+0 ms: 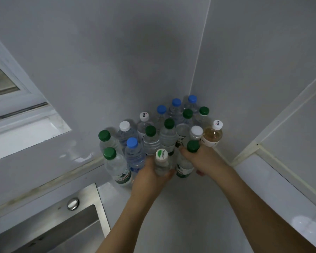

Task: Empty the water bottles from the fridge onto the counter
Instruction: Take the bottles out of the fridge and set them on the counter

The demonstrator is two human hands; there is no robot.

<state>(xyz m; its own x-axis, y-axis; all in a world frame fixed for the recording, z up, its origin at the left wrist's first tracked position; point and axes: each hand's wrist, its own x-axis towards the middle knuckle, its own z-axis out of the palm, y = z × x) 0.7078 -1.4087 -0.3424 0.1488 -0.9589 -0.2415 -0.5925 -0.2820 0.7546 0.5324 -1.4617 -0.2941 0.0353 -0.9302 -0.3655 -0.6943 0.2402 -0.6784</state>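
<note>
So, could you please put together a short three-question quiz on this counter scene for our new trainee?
1. True or false: each hand grips a bottle.
2. Which cap colour is on the bottle in the right hand? A) blue B) green C) red
3. Fill in: the one bottle with amber liquid stands at the ____ edge of the cluster.

Key
1. True: the left hand holds the white-capped bottle, and the right hand holds the green-capped bottle.
2. B, green.
3. Right, next to the side wall above the counter.
</note>
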